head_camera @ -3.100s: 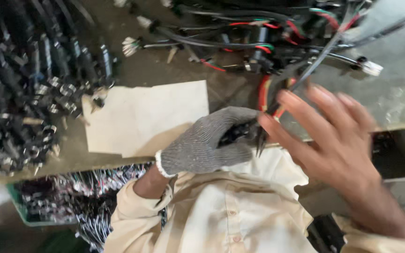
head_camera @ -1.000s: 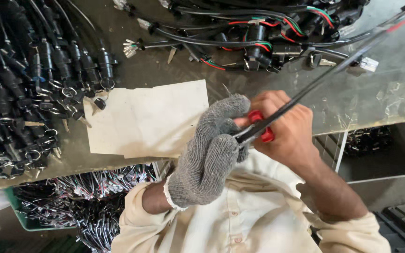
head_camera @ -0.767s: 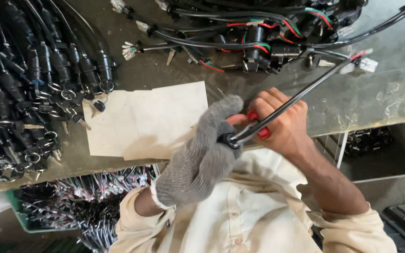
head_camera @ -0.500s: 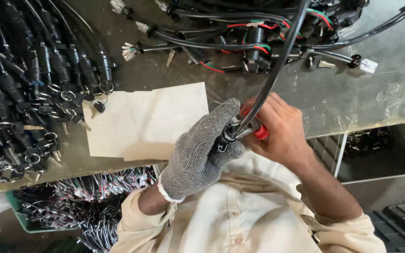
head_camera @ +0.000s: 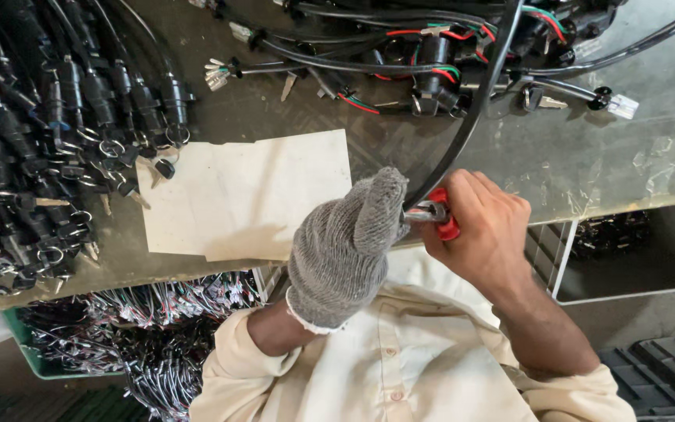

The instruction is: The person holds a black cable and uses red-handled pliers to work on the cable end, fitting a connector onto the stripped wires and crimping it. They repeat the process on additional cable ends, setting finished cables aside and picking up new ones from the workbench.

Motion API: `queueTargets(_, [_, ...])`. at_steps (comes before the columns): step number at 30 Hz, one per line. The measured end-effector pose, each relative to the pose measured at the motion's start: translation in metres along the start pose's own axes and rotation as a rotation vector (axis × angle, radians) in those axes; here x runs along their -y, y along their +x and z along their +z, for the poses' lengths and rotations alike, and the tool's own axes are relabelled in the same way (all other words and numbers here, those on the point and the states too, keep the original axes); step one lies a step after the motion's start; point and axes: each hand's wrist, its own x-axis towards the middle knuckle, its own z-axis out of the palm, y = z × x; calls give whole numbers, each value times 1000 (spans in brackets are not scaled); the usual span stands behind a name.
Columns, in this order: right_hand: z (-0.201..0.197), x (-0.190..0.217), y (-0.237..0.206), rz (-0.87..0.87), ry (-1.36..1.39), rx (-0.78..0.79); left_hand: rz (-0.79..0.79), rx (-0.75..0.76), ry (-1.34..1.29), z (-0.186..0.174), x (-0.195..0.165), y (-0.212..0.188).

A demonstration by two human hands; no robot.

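risk, slip: the red-handled metal hand tool (head_camera: pixel 436 214) bites the long black sleeved cable (head_camera: pixel 474 109) right where the glove grips it; if the tool skids, its tip could catch the glove fabric or nick the sleeve. A judgement, not seen.
risk, snag: the cable arcs up into the tangled heap of black harness with red and green wires (head_camera: pixel 447 59) at top centre; a tug could drag that heap along.
risk, grip: knit glove on a smooth sleeve may let the cable twist or slide.
left hand (head_camera: pixel 345 250): in a grey knitted work glove, centre of frame; fingers curled tight together around the cable end, thumb up.
right hand (head_camera: pixel 482 230): bare, centre right; fingers wrapped closed round the tool's red handles, squeezing.
cable look: thin, glossy black, one smooth curve from the hands at centre to the top edge; the end is hidden between glove and tool.
tool look: short, silver head, mostly covered by the palm; whether it cuts or crimps I cannot tell.
nearby: pale square sheet of card (head_camera: pixel 244 195) left of the glove on the grimy grey workbench (head_camera: pixel 587 156); rows of black connector leads with metal rings (head_camera: pixel 56 133) at upper left.
below bench: green crate of loose wire bundles (head_camera: pixel 119 344) at lower left.
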Motion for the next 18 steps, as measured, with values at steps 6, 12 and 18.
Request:
queueTargets(6, [13,9,-5,58,133,-87,77,-24,154,-1,1,3])
queueTargets(12, [3,16,-7,22,223,0,16,66,-140,-9,4,10])
queueTargets(18, [6,13,22,-33,167,-90,-104,237,-702,-25,4,17])
